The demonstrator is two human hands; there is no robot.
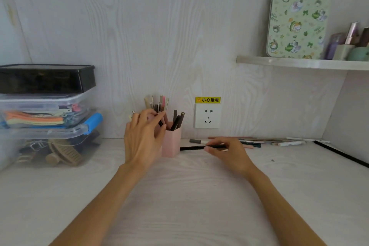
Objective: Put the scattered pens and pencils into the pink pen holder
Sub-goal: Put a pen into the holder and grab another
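Leftmost, a stack of storage boxes (pixel 46 110) stands on the desk (pixel 179 195) against the wall: a black box on top, clear lidded boxes of small items below. Next, the left hand (pixel 142 138) is raised in front of the pink pen holder (pixel 171 142), covering its left part. Its fingers (pixel 157 120) are pinched on a dark pen (pixel 160 123) at the holder's rim. The holder stands upright near the back wall and already contains several pens and pencils. A white wall socket (pixel 207 116) with a yellow label sits just right of the holder. Lower, the right hand (pixel 227 152) rests on the desk, thumb and fingers closed on a black pen (pixel 191 148) lying flat, its free end just beside the holder's base. Behind that hand, the scattered pens and pencils (pixel 279 142) lie in a row along the wall. Top right, a shelf (pixel 299 63) carries a green patterned board and small containers.
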